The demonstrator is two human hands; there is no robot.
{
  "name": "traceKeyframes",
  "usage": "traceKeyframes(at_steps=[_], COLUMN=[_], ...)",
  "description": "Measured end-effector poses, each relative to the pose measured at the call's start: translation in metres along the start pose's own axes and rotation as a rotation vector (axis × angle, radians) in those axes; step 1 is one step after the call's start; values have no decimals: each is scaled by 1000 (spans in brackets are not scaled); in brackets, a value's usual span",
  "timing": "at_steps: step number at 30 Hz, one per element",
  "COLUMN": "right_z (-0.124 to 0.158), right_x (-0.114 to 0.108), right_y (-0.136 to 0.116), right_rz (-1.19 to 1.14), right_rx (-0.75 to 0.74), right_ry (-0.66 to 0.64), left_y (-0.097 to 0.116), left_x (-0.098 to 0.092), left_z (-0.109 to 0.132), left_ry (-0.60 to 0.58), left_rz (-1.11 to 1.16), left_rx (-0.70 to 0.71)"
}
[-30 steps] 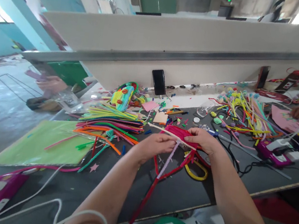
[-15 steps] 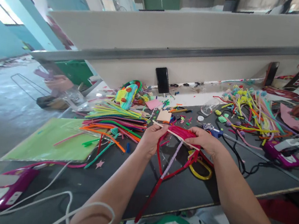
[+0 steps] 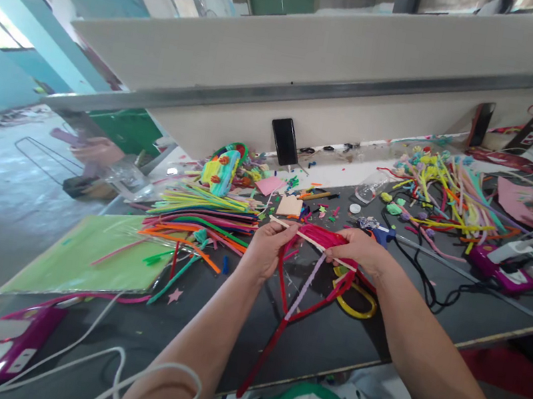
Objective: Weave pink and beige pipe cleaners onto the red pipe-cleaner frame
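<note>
Your grey table (image 3: 313, 348) spreads below everything, a green sheet (image 3: 80, 258) lying on its left and a bright bundle of stems (image 3: 203, 216) beside that. In front of you, above the table and between your hands, is the red frame (image 3: 320, 235): fuzzy, packed with close red strands at the top, its two sides narrowing to a point near you, where a single red tail runs on to the table edge. Your right hand (image 3: 360, 249) closes on its upper right, thumb in front; your left hand (image 3: 266, 247) pinches the upper left corner, thumb against fingers. A yellow handle (image 3: 354, 312) lies just beside the frame's right side. A pale cream strip (image 3: 313, 241) slants across the red, caught in both grips, and a lilac stem (image 3: 306, 287) runs from near it down to the point.
</note>
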State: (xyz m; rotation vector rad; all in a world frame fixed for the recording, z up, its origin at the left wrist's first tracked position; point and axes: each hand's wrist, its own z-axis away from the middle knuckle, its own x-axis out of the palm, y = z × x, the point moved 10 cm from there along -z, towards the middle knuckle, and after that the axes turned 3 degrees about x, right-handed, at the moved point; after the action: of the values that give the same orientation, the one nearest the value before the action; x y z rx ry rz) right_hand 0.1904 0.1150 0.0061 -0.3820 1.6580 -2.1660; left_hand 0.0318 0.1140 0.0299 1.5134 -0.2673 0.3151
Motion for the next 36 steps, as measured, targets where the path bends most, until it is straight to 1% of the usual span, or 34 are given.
traceKeyframes(at_steps=[3,6,14,18,25,36], right_z=[0,-1,-1,0,0,-5], right_x=[-2,-5,-6,-3,2,2], right_y=[0,0,3,2,2,8], right_rz=[-32,-81,-83,-61,-42,-21], right_rx=[3,-6,26,33,8,31], right_ry=[23,37,19,13,-13,-6], left_y=[0,1,6,4,-5,-9], left_x=[-4,-5,-3,-6,-11,-12], left_z=[-1,-2,-3,-5,-11,-14], left_ry=[-2,-28,-97,-82,-82,-71], left_rz=[13,3,-14,-30,-42,-71], left_rx=[-14,-14,-4,-3,6,7])
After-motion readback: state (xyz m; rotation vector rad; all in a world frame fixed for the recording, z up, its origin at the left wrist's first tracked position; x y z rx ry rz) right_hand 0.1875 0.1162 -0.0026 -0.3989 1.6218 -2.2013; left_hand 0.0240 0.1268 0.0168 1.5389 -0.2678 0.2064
